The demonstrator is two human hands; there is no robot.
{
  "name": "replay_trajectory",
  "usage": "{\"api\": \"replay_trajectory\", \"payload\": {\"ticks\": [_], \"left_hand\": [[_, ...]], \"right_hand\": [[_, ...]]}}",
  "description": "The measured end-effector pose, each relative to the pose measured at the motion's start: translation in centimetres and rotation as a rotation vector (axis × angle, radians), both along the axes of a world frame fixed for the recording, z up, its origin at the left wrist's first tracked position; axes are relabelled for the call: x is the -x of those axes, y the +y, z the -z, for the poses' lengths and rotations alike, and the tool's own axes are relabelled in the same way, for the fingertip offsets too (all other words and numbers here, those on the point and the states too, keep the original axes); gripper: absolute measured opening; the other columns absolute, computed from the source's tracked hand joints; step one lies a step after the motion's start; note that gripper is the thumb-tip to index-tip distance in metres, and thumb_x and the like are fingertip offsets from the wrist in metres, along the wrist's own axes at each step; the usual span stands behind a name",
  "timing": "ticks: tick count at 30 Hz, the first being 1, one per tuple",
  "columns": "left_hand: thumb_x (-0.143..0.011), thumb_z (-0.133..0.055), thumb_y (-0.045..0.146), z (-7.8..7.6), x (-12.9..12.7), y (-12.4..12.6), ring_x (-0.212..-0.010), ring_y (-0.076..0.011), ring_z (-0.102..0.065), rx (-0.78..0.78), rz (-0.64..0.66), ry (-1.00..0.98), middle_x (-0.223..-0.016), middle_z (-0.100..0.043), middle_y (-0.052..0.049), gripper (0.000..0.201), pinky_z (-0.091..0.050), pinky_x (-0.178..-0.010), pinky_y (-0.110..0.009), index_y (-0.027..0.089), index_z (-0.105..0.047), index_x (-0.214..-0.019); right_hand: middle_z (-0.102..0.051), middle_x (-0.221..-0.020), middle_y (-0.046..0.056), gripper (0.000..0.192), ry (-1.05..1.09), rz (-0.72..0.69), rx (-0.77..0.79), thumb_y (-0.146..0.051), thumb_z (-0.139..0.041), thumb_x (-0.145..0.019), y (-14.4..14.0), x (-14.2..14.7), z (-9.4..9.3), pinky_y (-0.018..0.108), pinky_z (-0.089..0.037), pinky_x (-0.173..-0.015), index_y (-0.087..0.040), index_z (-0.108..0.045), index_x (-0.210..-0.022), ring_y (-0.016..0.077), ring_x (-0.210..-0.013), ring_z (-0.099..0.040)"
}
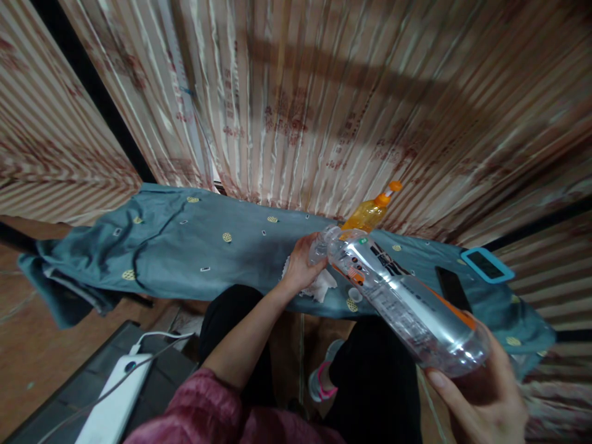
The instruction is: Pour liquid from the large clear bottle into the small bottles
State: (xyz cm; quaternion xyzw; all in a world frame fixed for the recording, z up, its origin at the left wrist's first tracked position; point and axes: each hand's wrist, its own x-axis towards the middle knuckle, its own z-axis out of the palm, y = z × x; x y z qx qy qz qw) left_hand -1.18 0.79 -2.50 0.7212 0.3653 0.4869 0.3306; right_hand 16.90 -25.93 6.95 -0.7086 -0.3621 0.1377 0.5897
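Over the cloth-covered board: a person's two hands work a clear plastic bottle [402, 296] held on a slant, base low at the right, neck up and toward the middle.

Right hand [485, 394]: fingers curled under and around the bottle's base, thumb along the lower side — a firm carrying grip.

Left hand [303, 262]: fingers closed about the bottle's neck, at the mouth end; whether a cap sits under them cannot be told.

Tissue [321, 285]: a crumpled white piece lying on the cloth, just below the left hand and touching or nearly touching its palm.

Small white cap [355, 294]: a round piece resting on the cloth just beside the tissue, under the slanted bottle.

Orange bottle [372, 211]: stands behind the clear one, spout up, partly hidden by it.

Cloth [185, 246]: blue-grey, patterned, spread over the board before a striped curtain [324, 92].

Phones: a dark phone [453, 288] and one in a light-blue case [486, 265] lie at the right end of the cloth.

Floor, lower left: a white power bank [115, 401] with cable.

Step in hand (judged): the neck is being handled — wiped or turned — while the base is steadied.

Next move (judged): calls for a steady right-hand hold and a light twist or rub at the neck, with the bottle kept slanted.
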Motion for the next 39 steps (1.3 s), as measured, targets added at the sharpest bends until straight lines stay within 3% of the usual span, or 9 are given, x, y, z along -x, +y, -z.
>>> {"api": "replay_trajectory", "payload": {"ticks": [11,22,28,39], "left_hand": [[-0.084,-0.085,0.038,0.2,-0.16,0.15,-0.134,-0.0371,-0.068,-0.009,0.011,-0.008,-0.141,-0.073,-0.015,0.064,-0.053,-0.119,-0.057,0.021,-0.062,-0.141],[-0.084,-0.085,0.041,0.35,-0.06,0.2,-0.134,-0.0375,-0.068,-0.019,0.011,-0.008,-0.142,-0.073,-0.015,0.065,-0.053,-0.118,-0.057,0.022,-0.063,-0.142],[-0.085,-0.085,0.04,0.43,-0.06,0.27,-0.134,-0.0375,-0.068,-0.039,0.014,-0.005,-0.141,-0.073,-0.015,0.065,-0.053,-0.118,-0.057,0.022,-0.061,-0.142],[-0.086,-0.083,0.047,0.74,-0.19,0.46,-0.133,-0.038,-0.068,-0.05,0.033,-0.027,-0.142,-0.073,-0.016,0.066,-0.053,-0.118,-0.058,0.021,-0.062,-0.142]], "right_hand": [[-0.058,-0.155,0.017,0.108,-0.082,0.015,0.003,-0.052,-0.097,-0.062,0.07,-0.29,-0.18,0.06,-0.041,-0.121,-0.019,-0.056,-0.157,0.0449,-0.141,-0.054],[-0.057,-0.157,0.017,0.11,-0.075,0.017,0.002,-0.054,-0.097,-0.063,0.12,-0.25,-0.05,0.062,-0.04,-0.123,-0.02,-0.054,-0.158,0.0457,-0.143,-0.054],[-0.058,-0.156,0.017,0.114,-0.027,0.033,-0.003,-0.052,-0.099,-0.06,0.12,-0.25,0.23,0.072,-0.033,-0.124,-0.022,-0.053,-0.159,0.0478,-0.14,-0.055],[-0.055,-0.159,0.017,0.112,-0.036,0.022,-0.003,-0.052,-0.098,-0.06,0.06,-0.22,-0.03,0.07,-0.032,-0.126,-0.021,-0.054,-0.158,0.0482,-0.146,-0.05]]}}
